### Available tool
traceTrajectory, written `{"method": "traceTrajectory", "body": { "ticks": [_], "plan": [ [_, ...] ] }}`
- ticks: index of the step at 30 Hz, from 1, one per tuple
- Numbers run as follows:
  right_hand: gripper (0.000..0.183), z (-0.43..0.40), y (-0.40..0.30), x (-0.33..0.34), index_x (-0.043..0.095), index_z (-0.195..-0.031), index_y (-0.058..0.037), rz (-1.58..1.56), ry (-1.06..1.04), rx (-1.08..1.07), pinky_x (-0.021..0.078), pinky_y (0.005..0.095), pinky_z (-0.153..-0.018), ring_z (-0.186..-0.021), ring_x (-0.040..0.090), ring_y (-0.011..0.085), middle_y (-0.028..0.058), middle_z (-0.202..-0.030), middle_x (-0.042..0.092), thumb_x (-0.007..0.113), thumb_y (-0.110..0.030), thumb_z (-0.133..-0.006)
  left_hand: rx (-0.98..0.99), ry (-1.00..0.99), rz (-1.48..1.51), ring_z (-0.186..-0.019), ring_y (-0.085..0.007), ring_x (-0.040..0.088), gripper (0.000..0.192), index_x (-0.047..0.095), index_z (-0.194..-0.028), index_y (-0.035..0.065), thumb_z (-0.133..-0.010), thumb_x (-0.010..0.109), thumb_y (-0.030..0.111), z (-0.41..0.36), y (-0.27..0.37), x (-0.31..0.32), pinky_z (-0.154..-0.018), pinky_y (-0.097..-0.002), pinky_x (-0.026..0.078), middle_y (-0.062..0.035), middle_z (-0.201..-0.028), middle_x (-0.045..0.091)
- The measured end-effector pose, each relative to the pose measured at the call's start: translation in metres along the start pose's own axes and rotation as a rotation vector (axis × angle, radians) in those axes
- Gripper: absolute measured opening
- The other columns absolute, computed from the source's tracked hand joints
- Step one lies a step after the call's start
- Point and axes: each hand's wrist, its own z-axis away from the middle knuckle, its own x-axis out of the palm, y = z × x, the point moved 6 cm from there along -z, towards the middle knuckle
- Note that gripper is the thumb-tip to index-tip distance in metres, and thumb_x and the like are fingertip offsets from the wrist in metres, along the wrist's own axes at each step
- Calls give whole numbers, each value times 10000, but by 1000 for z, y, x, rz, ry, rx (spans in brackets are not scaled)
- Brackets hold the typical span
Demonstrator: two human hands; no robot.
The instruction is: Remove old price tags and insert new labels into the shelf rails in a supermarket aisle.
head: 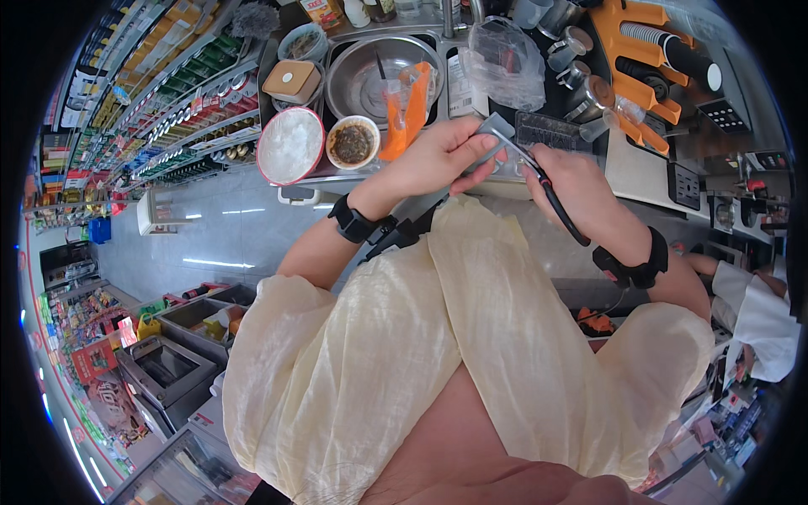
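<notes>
My left hand [454, 151] grips a grey packet [495, 129] over the front edge of the sink counter. In my right hand [568, 183] is a black-handled metal tool [548, 189], apparently scissors, whose metal end meets the packet. Just beyond my left hand, an orange-and-clear plastic wrapper [407, 113] hangs over the rim of a steel basin [344, 82] set in the sink. A white bowl of dark sauce [352, 142] stands to the left, beside a red-rimmed round container with white contents [290, 145].
A clear plastic bag [507, 63] and a white carton [464, 85] lie right of the basin. Metal pitchers [592, 95] and an orange cup rack [631, 69] line the right side. Drink shelves [189, 82] stand left; a person in white [751, 309] is behind at right.
</notes>
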Motion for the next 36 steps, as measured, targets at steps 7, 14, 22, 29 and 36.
{"method": "traceTrajectory", "body": {
  "ticks": [7, 14, 22, 29, 36],
  "plan": [
    [287, -22, -7, -1, 524, -916, -7, 2, -28, -32, 487, 405, -573, -642, 609, 336, 149, -684, 595, 576, -281, -845, -39, 62, 24, -408, -46, 381, 271, 540, -969, 31, -995, 390, 256, -3, -9, -14, -416, -188, 320, -10, -627, 521],
    [329, -29, 13, 16, 544, -891, -7, -68, -53, 106, 473, 438, -520, -558, 596, 361, 150, -585, 583, 573, -334, -856, -68, 13, 74, -417, -57, 395, 265, 532, -959, 26, -992, 391, 247, -18, -22, -16, -409, -199, 325, -24, -643, 533],
    [316, -47, 24, 20, 538, -849, -5, -50, 57, -42, 476, 434, -511, -541, 593, 362, 164, -575, 579, 565, -319, -858, -70, 22, 150, -419, -60, 387, 259, 523, -952, 31, -993, 390, 248, -31, -32, -35, -405, -199, 316, -24, -621, 511],
    [293, -50, 33, 23, 550, -815, -11, -105, 14, 52, 485, 430, -514, -543, 594, 367, 163, -572, 580, 560, -302, -849, -145, -29, 96, -400, -60, 369, 279, 531, -969, 34, -994, 387, 272, -44, -32, -24, -376, -205, 299, -8, -593, 492],
    [209, -55, 53, 24, 562, -813, -22, -86, 144, 5, 482, 433, -514, -553, 599, 354, 165, -578, 577, 568, -230, -831, -178, -5, 231, -383, -70, 376, 267, 537, -985, 15, -989, 396, 241, -57, -32, -35, -361, -215, 326, -21, -593, 483]
  ]
}}
